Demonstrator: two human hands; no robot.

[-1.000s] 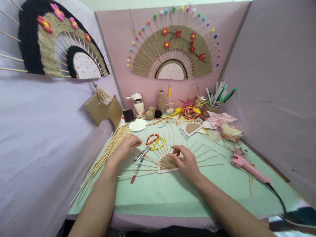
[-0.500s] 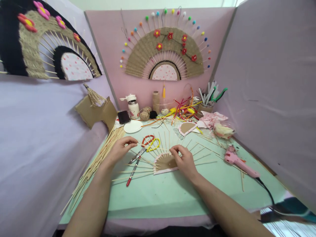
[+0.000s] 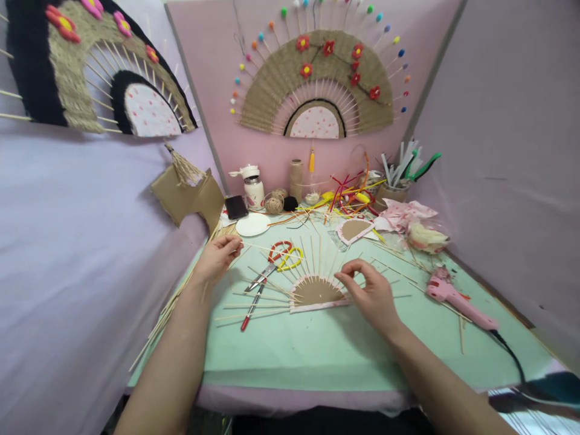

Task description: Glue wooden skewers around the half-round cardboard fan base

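The fan (image 3: 312,297), a half-round brown card with a pale trim and thin sticks radiating from its curved edge, lies on the green table (image 3: 290,353) between the hands, its straight edge toward the worker. The left hand (image 3: 220,257) is raised at the fan's left, thumb and fingertips pinched on the end of a thin stick (image 3: 258,246) that slants rightward above the scissors (image 3: 270,269); where its far end stops cannot be told. The right hand (image 3: 369,293) is at the fan's right side, thumb and forefinger bent toward each other with tips close together near the curved edge; whether they grip anything cannot be determined. The scissors lie left of the card, blades apart, one handle red and one yellow. A red-ended pen (image 3: 254,304) lies just below them, and the fan's left-hand sticks cross it. A bundle of loose sticks (image 3: 156,331) lies along the table's left side, partly hidden by the left arm. A pink glue gun (image 3: 462,305) lies at the right, its black cord running off the near corner. Behind the fan are a white disc (image 3: 252,225), a second half-round card (image 3: 356,230), a twine ball (image 3: 274,203) and a pale bottle (image 3: 254,192). A finished fan (image 3: 276,90) hangs on the back wall.
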